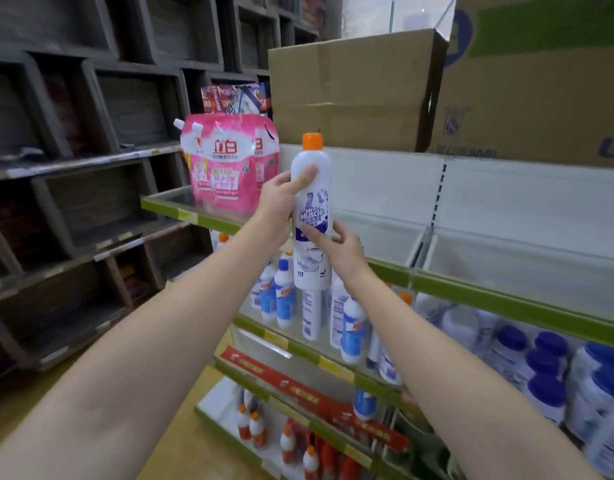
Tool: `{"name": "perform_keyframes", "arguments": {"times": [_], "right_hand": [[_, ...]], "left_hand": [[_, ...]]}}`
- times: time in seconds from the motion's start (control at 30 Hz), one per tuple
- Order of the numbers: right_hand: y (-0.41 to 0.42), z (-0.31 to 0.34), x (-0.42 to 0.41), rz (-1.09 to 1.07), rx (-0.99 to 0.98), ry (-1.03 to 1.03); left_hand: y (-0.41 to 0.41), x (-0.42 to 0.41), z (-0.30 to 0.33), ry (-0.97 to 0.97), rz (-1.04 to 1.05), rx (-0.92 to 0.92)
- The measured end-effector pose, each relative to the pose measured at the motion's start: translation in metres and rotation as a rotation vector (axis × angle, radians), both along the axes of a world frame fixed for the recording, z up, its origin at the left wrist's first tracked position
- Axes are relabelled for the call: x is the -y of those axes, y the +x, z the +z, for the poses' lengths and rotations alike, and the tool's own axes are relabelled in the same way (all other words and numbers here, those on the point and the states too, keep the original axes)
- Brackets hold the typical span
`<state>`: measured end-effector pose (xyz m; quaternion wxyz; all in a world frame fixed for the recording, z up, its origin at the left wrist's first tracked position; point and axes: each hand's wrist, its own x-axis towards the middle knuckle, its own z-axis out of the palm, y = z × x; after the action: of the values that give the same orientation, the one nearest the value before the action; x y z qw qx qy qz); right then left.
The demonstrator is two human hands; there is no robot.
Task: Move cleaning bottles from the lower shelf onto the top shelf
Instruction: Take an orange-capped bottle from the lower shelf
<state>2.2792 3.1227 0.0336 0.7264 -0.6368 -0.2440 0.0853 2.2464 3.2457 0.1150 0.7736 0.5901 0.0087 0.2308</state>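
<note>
A tall white cleaning bottle (313,206) with an orange cap and a purple label stands upright in the air in front of the top shelf (471,282). My left hand (281,202) grips its upper half from the left, thumb across the front. My right hand (340,251) holds its lower half from the right. On the lower shelf (298,344) right below stand several white bottles with blue labels (284,299). The top shelf behind the bottle is white and bare in its middle and right part.
Pink detergent pouches (225,164) stand at the top shelf's left end. Brown cardboard boxes (354,91) sit above the shelf's back panel. White jars with blue lids (548,372) fill the lower shelf's right side. Orange-capped bottles (284,441) stand on the bottom shelf. Dark wooden crates (73,168) line the left.
</note>
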Motion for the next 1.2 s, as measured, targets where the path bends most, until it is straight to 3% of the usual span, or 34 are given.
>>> {"name": "perform_keyframes", "arguments": {"times": [0.27,0.6,0.87,1.03,1.2], "right_hand": [[0.103,0.039,-0.069,-0.035,0.127,-0.033],[0.237,0.034,-0.131,-0.080,0.258,-0.377],[0.284,0.033,-0.169,-0.169,0.250,-0.431],[0.305,0.036,-0.183,-0.302,0.326,-0.640],[0.315,0.040,-0.194,-0.365,0.283,-0.621]], "left_hand": [[0.085,-0.067,0.042,0.065,0.028,0.011],[0.211,-0.140,0.018,0.222,0.052,0.021],[0.272,-0.179,0.014,0.336,0.023,0.032],[0.297,-0.190,0.015,0.482,0.113,0.037],[0.316,-0.201,0.011,0.526,0.152,0.026]]}}
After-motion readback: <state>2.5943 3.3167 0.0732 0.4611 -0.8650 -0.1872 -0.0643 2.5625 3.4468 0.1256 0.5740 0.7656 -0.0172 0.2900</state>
